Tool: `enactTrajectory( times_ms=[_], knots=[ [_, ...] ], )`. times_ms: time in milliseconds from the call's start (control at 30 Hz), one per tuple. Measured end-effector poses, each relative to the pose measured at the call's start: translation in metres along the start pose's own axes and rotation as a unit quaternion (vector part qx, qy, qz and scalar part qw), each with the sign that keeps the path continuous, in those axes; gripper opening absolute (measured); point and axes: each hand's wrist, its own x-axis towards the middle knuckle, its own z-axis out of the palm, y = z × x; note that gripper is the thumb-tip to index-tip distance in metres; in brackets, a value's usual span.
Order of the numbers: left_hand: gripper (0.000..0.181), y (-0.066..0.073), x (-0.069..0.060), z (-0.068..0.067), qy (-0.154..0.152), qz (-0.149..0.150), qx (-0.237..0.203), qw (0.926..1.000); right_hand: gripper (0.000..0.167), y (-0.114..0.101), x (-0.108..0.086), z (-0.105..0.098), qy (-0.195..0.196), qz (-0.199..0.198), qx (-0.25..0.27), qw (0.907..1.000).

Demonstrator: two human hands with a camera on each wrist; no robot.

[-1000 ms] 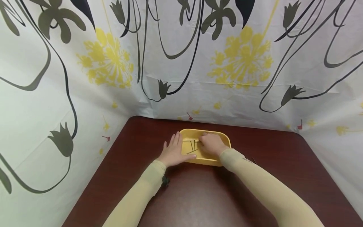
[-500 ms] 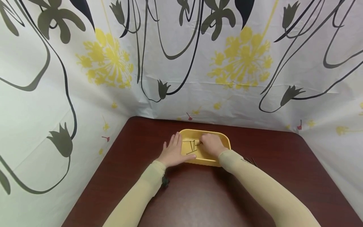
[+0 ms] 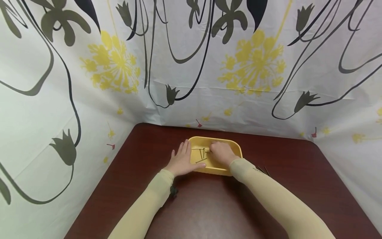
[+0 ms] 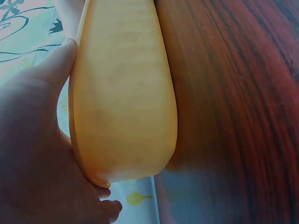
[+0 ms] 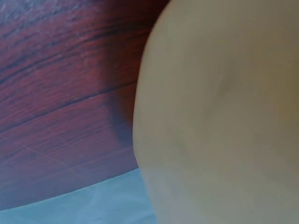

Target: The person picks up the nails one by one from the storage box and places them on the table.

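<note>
On the table, the yellow tray is touched by the left hand, its grip spread. Nail-like pieces inside are apparently being arranged by the right hand; its grip cannot be told. Careful fingertip placing seems required next.

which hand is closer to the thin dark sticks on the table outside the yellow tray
Right. The right hand reaches into the tray, left of the sticks; the left hand is farther off, at the tray's left end.
</note>
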Motion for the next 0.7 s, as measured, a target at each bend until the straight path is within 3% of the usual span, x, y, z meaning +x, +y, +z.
enactTrajectory(
  times_ms=[500,700],
  knots=[
    [0.126,-0.001,0.001,0.004,0.000,-0.001,0.010,1.0000,0.017,-0.002,-0.018,-0.014,-0.007,-0.038,-0.004,0.9992],
    [0.126,-0.001,0.001,0.002,0.001,0.000,0.012,0.9999,0.015,0.002,-0.023,-0.017,0.016,-0.061,0.005,0.9980]
  ],
)
